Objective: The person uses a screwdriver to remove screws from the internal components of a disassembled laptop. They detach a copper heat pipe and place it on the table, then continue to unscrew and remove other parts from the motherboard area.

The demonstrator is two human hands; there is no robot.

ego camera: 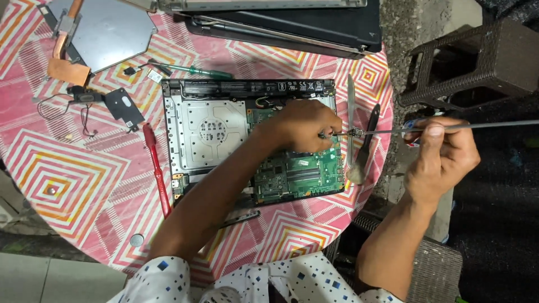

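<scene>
Mid-repair on the opened laptop base [224, 140]: left hand [306, 126] pinching a small part over its right edge, right hand [441, 157] gripping a long metal tool [449, 127], calling next for steady tip placement.

This looks like a makeshift repair spot at someone's home or a small stall rather than a proper workshop: the bench is a round table [67, 168] under a pink and orange patterned cloth, set on a rough concrete floor [410, 33] with a dark woven stool [477, 56] beside it. A laptop base [224, 146] lies opened with its green circuit board [297, 174] bare, another laptop shell [303, 22] is stacked at the far edge, and a metal cover plate [112, 28], loose small parts, a green screwdriver [196, 70] and a red tool [157, 168] are scattered over the cloth.
</scene>
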